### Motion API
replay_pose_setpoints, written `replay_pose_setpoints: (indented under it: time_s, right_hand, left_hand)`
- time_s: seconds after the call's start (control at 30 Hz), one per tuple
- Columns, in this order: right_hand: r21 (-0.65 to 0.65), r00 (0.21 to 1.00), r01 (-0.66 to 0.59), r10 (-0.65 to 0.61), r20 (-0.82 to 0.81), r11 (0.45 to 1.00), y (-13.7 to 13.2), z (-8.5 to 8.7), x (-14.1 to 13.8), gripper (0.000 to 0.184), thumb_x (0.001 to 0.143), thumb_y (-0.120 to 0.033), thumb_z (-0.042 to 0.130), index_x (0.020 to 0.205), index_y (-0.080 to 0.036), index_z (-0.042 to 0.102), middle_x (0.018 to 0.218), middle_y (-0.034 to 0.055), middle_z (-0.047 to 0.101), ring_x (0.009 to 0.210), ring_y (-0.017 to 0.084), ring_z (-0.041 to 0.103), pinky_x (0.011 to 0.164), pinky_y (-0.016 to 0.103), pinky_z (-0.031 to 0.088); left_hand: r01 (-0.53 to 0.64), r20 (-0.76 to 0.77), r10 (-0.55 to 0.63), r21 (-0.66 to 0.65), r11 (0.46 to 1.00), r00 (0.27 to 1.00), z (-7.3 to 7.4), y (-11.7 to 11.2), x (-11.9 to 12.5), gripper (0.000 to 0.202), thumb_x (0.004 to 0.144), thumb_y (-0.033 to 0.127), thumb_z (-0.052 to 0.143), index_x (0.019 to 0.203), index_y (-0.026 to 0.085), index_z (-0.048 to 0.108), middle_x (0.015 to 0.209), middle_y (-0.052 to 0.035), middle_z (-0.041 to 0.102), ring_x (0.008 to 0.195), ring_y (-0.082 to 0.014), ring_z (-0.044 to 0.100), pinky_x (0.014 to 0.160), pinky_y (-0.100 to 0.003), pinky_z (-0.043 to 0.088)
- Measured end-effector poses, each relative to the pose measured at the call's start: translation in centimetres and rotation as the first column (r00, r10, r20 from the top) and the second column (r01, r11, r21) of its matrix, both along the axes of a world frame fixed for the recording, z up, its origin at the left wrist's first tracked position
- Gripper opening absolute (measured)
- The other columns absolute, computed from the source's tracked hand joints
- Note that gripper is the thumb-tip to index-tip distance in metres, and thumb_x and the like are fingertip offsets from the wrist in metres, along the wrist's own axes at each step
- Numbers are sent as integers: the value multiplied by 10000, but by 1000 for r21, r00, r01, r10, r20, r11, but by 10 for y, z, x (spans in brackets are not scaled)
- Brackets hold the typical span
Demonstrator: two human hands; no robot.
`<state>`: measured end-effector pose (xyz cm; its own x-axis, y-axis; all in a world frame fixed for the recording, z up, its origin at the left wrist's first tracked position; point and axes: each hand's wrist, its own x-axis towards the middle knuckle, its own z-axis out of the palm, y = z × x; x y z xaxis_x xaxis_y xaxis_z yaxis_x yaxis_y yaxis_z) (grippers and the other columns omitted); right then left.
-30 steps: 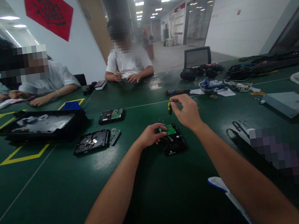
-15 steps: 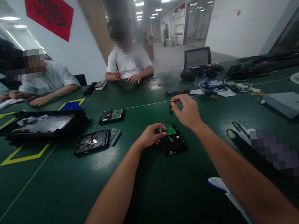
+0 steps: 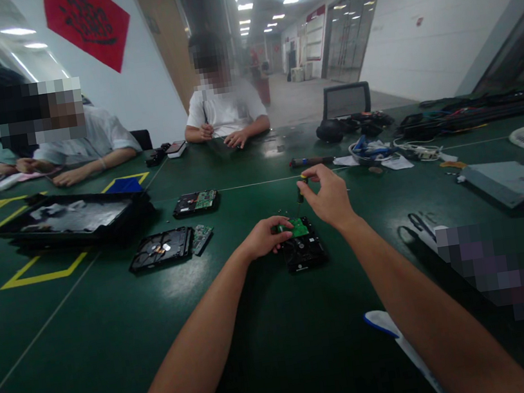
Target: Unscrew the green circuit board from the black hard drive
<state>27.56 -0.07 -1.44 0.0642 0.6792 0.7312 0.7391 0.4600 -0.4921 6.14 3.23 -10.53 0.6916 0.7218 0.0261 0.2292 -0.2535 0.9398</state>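
A black hard drive [image 3: 302, 254] lies flat on the green table, its green circuit board [image 3: 300, 226] facing up at the far end. My left hand [image 3: 268, 237] grips the drive's left side, fingertips resting at the board's edge. Above the board's far edge, my right hand [image 3: 327, 195] pinches a small screwdriver [image 3: 299, 190] by its dark, yellow-topped handle. The screwdriver stands upright with its shaft pointing down to the board; whether the tip sits in a screw is too small to tell. Several tiny screws [image 3: 282, 211] lie just beyond the drive.
To the left are another hard drive [image 3: 162, 249], a loose circuit board [image 3: 201, 238], a further drive [image 3: 196, 202] and a black tray [image 3: 74, 216]. A grey metal case [image 3: 518, 180] lies right. Another screwdriver [image 3: 310, 161] lies beyond my right hand. Co-workers sit across the table.
Almost nothing differs. My right hand and the screwdriver show only a very slight shift; my left hand and the hard drive stay in place.
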Motion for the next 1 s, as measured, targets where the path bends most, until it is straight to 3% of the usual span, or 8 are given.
replay_pose_setpoints:
  time_s: [0.27, 0.6, 0.87, 1.0]
  right_hand:
    - [30, 999, -17, 16, 31, 999, 0, 0, -1, 155, 910, -266, 590, 1052, -225, 635, 1070, 99, 674, 1029, 266, 628, 920, 450, 512]
    - [8, 999, -47, 47, 24, 999, -1, 1, -1, 144, 942, -286, 552, 1052, -237, 630, 1056, 83, 687, 993, 255, 641, 918, 455, 509]
    - [2, 1000, 4, -4, -5, 1000, 1, -1, -1, 117, 922, -312, 595, 1004, -232, 615, 994, 82, 695, 932, 260, 651, 877, 455, 520]
    - [38, 999, -21, 20, 35, 999, -1, 0, -2, 147, 934, -275, 572, 1057, -228, 636, 1047, 89, 686, 997, 256, 637, 906, 439, 510]
  left_hand:
    - [-11, -15, 11, -6, 1000, 1000, 0, 0, 0, 332, 882, 364, 727, 1156, 183, 676, 1481, -138, 497, 588, -33, 583, 484, -198, 505]
    - [-7, -16, 7, 0, 1000, 1000, -1, 1, 0, 319, 889, 354, 719, 1154, 184, 671, 1482, -130, 503, 579, -23, 578, 480, -190, 515]
    - [-3, 1, 3, -9, 1000, 1000, 0, 0, 1, 333, 879, 370, 731, 1144, 177, 672, 1477, -140, 501, 580, -24, 575, 480, -190, 503]
    - [-3, 0, 3, -4, 1000, 1000, 1, 0, 0, 329, 884, 371, 725, 1142, 174, 675, 1482, -144, 500, 584, -22, 577, 483, -181, 503]
